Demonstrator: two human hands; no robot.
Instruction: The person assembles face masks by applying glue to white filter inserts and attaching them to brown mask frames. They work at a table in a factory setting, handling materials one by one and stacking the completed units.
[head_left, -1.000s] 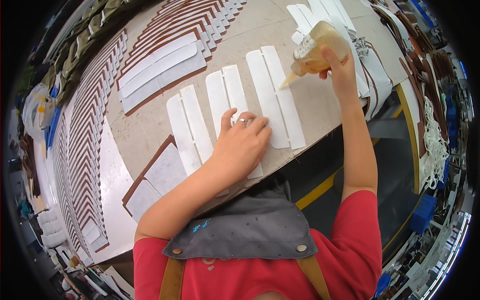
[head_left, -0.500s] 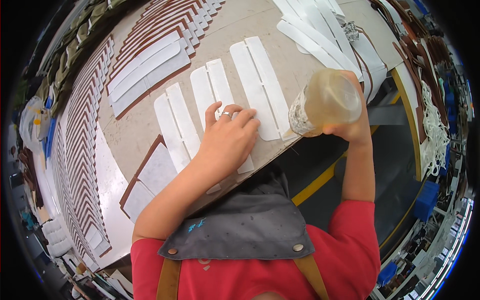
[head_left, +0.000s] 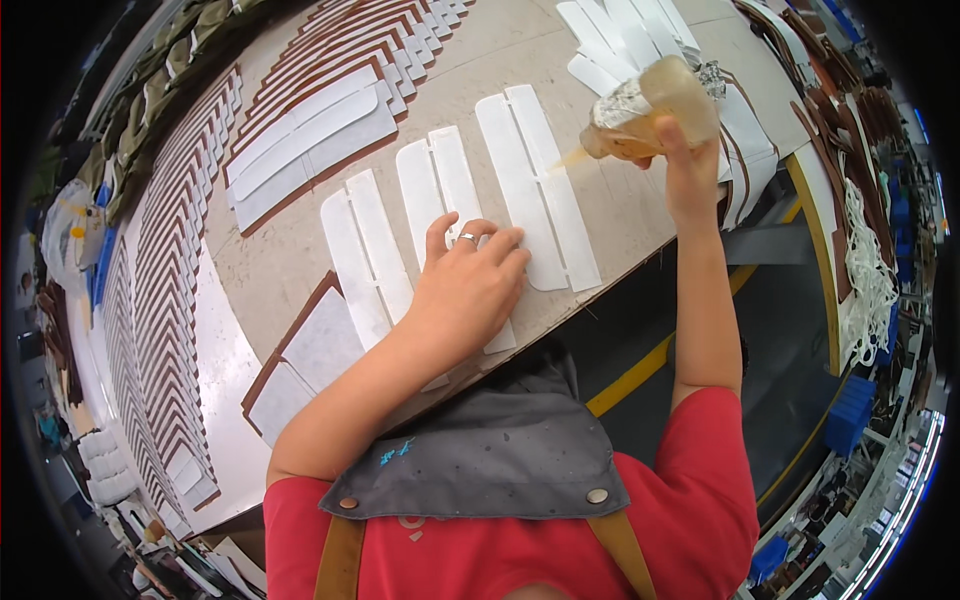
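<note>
My right hand (head_left: 692, 172) grips a clear squeeze bottle (head_left: 660, 95) of amber liquid, its lower part wrapped in pale, stained material. Tilted over, the bottle points its narrow nozzle (head_left: 572, 159) down and left, at the edge of the rightmost pair of white strips (head_left: 570, 235). Whether the tip touches is hard to tell. My left hand (head_left: 470, 285) rests with fingers bent and apart on the middle pair of white strips (head_left: 415, 180), holding nothing; it covers their lower part. Left of it lies another white pair (head_left: 345, 225), partly under my forearm.
Overlapping rows of brown-edged white pieces (head_left: 350, 50) fill the table's (head_left: 290, 220) far left. Loose white strips (head_left: 600, 45) lie at the far right, near brown-trimmed white pieces (head_left: 750, 140). A brown-edged panel (head_left: 320, 335) sits beside my left forearm. White cords (head_left: 868, 280) hang at the right.
My right hand has moved the bottle away from the table's near edge, up along the rightmost strip pair, and tilted it further. My left hand stays on the middle pair.
</note>
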